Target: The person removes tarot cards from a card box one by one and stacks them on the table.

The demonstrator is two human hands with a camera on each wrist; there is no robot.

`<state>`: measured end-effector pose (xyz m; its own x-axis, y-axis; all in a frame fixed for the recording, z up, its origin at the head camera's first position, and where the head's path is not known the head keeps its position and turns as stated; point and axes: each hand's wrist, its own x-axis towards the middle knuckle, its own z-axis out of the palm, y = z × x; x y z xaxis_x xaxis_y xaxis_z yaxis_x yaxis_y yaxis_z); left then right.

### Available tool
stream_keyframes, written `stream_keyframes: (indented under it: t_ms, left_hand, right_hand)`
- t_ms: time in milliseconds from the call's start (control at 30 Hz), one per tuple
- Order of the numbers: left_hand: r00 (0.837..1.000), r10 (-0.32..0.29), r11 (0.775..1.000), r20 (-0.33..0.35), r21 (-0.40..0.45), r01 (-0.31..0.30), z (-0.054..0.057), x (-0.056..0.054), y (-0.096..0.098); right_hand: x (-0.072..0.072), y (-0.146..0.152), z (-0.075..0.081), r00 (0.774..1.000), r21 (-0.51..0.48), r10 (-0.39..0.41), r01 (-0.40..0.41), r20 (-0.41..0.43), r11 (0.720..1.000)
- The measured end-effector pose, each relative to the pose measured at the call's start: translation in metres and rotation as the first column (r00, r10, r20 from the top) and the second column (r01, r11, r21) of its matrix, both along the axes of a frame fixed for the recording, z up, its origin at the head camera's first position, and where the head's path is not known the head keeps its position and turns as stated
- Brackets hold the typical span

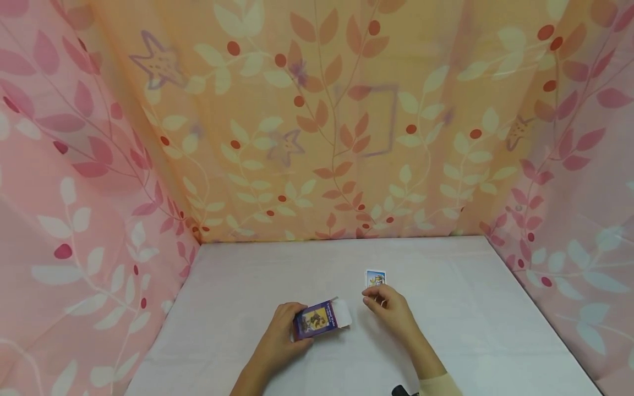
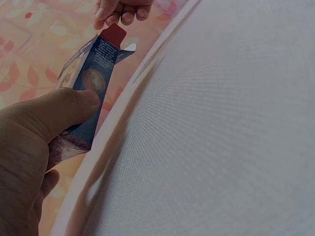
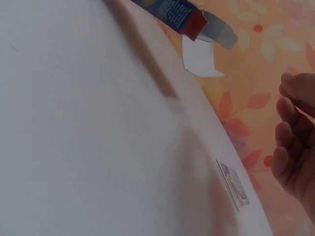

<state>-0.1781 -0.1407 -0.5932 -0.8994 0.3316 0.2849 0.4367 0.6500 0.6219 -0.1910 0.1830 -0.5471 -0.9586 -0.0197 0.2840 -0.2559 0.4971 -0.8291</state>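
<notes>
My left hand grips a purple card box with a picture on its face, thumb along one side in the left wrist view. The box's white end flap stands open, pointing to the right. Its inside cannot be seen. My right hand, fingers loosely bent, hovers over the table with nothing visible between them. Just beyond it, a small stack of picture cards lies on the table, partly covered by the fingers in the head view. In the right wrist view the cards are apart from the hand.
A white cloth covers the table. Leaf-patterned curtains enclose its back and both sides. A small black object shows by the right sleeve at the bottom edge.
</notes>
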Motion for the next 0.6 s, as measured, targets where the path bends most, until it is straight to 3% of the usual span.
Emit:
stream_keyframes:
  t_ms: [600]
  left_hand:
    - [0.999, -0.011, 1.0, -0.048, -0.008, 0.01, 0.003, 0.0, 0.001]
  right_hand:
    - [0.017, -0.021, -0.005, 0.995, 0.0, 0.041, -0.041, 0.092, 0.999]
